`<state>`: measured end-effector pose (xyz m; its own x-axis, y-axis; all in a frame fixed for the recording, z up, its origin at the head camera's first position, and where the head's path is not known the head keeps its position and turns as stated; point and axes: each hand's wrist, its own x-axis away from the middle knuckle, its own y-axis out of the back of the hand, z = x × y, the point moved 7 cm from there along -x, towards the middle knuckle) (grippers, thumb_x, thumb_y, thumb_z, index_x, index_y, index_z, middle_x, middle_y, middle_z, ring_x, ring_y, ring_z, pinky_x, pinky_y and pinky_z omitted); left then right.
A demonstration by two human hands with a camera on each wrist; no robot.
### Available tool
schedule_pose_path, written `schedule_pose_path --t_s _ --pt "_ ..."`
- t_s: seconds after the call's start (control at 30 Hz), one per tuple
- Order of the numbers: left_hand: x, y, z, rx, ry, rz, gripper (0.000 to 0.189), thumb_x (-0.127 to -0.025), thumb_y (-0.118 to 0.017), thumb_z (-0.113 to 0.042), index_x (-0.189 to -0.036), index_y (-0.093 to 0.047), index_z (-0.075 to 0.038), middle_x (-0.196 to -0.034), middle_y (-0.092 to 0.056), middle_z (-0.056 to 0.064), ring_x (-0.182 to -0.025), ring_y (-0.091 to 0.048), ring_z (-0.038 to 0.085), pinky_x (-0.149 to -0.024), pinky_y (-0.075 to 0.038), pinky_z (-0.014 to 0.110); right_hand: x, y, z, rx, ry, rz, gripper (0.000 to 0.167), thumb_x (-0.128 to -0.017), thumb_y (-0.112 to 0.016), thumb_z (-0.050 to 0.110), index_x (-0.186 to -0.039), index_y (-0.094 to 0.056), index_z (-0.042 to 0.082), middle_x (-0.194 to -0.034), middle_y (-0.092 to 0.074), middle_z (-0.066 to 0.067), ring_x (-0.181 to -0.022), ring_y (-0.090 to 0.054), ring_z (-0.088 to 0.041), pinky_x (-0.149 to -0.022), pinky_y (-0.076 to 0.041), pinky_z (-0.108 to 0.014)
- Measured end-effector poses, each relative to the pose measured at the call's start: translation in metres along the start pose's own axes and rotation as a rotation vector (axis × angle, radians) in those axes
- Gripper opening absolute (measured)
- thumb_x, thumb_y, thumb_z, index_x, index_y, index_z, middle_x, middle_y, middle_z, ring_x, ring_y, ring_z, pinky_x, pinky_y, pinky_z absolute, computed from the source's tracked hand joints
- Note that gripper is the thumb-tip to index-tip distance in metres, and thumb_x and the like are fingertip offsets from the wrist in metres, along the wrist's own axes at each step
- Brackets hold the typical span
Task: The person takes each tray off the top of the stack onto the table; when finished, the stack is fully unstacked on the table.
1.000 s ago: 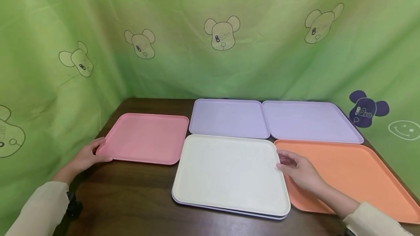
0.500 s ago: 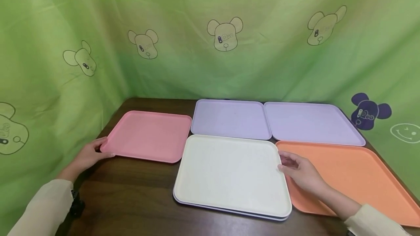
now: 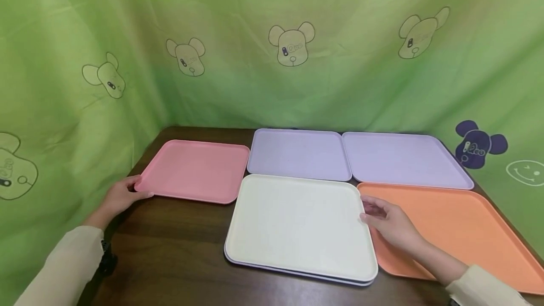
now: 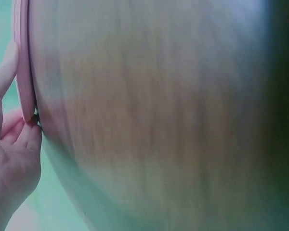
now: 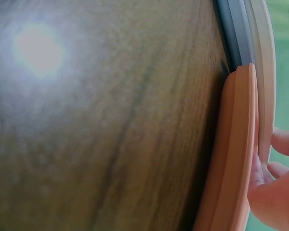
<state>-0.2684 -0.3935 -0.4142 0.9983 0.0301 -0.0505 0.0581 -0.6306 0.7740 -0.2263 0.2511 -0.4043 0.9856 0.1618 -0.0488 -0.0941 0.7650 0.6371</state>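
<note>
At the left of the table lies a pink tray [image 3: 195, 171]. My left hand [image 3: 121, 197] grips its near left corner, thumb along the front side and fingers at the left edge. The left wrist view shows the same pink rim [image 4: 24, 62] between thumb and fingers. In the middle a white tray [image 3: 301, 228] sits on top of a lavender-grey tray [image 3: 297, 276], of which only the rim shows. The right hand [image 3: 393, 225] pinches the white tray's right edge, over the orange tray [image 3: 463, 230]. In the right wrist view, fingers and thumb meet at the white rim [image 5: 266, 96].
Behind the white tray, two lavender trays [image 3: 299, 155] lie side by side along the back of the dark wooden table [image 3: 178, 259]. A green curtain [image 3: 238, 93] with printed mouse-like heads hangs at the back and sides. The orange tray reaches the table's right edge.
The left hand has slid the pink tray away from me toward the back, its right side drawing level with the lavender tray. The right hand keeps its hold, and the white tray stays put.
</note>
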Motion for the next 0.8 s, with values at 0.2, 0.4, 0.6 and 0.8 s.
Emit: schedule_pose_path --t_s 0.2,0.4,0.6,0.8 --pt "-0.007 -0.004 0.002 -0.005 0.007 -0.055 0.073 -0.086 -0.076 -0.027 -0.132 -0.045 0.02 -0.131 -0.046 0.039 -0.124 -0.04 0.053 -0.098 -0.037 0.06 0.0 -0.001 -0.002 0.003 0.0 -0.003 0.056 -0.093 -0.068 0.017 -0.137 -0.046 -0.009 -0.123 -0.06 -0.025 -0.11 -0.06 -0.038 -0.076 -0.051 -0.02" --pt "-0.015 -0.006 -0.002 -0.019 0.008 -0.079 0.068 -0.085 -0.076 -0.026 -0.128 -0.049 0.02 -0.127 -0.049 0.039 -0.117 -0.046 0.051 -0.094 -0.04 0.059 0.0 -0.001 -0.004 0.006 -0.013 -0.006 0.056 -0.093 -0.068 0.016 -0.138 -0.046 -0.009 -0.124 -0.059 -0.025 -0.111 -0.058 -0.038 -0.077 -0.053 -0.024" --pt "-0.02 -0.007 -0.009 -0.003 0.023 -0.084 0.067 -0.086 -0.075 -0.024 -0.128 -0.048 0.021 -0.126 -0.05 0.039 -0.116 -0.047 0.051 -0.094 -0.041 0.058 0.0 -0.002 -0.005 0.003 -0.018 -0.004 0.056 -0.093 -0.068 0.016 -0.138 -0.046 -0.008 -0.124 -0.059 -0.025 -0.111 -0.058 -0.039 -0.076 -0.053 -0.024" --pt "-0.028 -0.01 -0.01 0.082 0.076 -0.097 0.071 -0.086 -0.074 -0.024 -0.134 -0.043 0.018 -0.132 -0.047 0.037 -0.121 -0.045 0.048 -0.097 -0.04 0.054 -0.001 -0.001 -0.005 0.005 -0.017 -0.002 0.056 -0.093 -0.068 0.017 -0.138 -0.045 -0.008 -0.124 -0.059 -0.025 -0.111 -0.058 -0.038 -0.075 -0.053 -0.022"
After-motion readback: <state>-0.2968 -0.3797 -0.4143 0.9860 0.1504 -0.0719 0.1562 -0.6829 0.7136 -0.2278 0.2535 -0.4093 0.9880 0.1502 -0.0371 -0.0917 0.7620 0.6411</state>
